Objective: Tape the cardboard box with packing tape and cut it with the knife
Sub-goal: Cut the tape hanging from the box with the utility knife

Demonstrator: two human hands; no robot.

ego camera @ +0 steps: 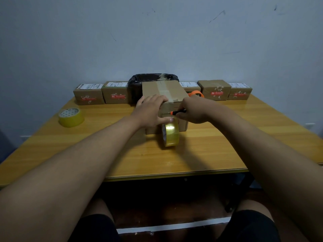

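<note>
Cardboard box [164,89]: light, stiff; left hand [150,109] flat, steadying it. Knife [176,112]: gripped by right hand [190,110], slicing tape [170,132].

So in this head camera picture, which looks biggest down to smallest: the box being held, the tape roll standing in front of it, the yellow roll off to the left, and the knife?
1. Cardboard box.
2 and 3. Standing tape roll and yellow roll: alike, and the standing one is nearer, so no ranking.
4. Knife, in the right hand, partly hidden.

Left hand [151,110] presses the cardboard box [164,95]; right hand [191,111] holds the knife [177,112] against its front, above the tape roll [170,134]
</note>
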